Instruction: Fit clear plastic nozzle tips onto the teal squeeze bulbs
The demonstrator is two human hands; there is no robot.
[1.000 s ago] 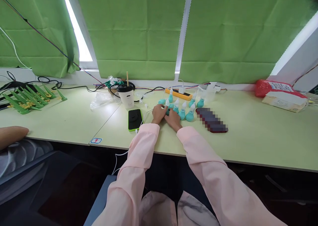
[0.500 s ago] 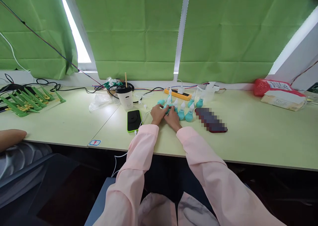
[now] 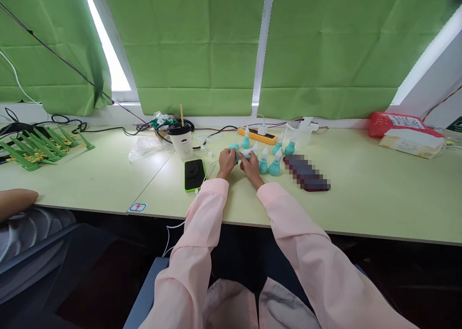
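Note:
Turquoise bulb syringes with pale pointed tips stand upright beside and behind my hands, among them a front one (image 3: 274,168), a back one (image 3: 246,142) and one at the right (image 3: 289,148). My left hand (image 3: 226,162) is closed round a turquoise bulb syringe that lies tilted and is mostly hidden by the fingers. Close against it, my right hand (image 3: 251,168) has its fingers bent and pinching at the same syringe. Just behind the left hand shows a turquoise piece (image 3: 234,146), partly covered.
To the left are a green-edged phone (image 3: 195,175) with a white cable and a lidded cup (image 3: 181,141) with a straw. A dark phone (image 3: 306,173) lies right. Behind are an orange power strip (image 3: 258,136) and a clear bag (image 3: 298,135). Another person's arm (image 3: 18,203) rests far left.
My hands have moved slightly apart, and the syringe between them now lies tilted. The standing syringes and other things on the table stay where they were.

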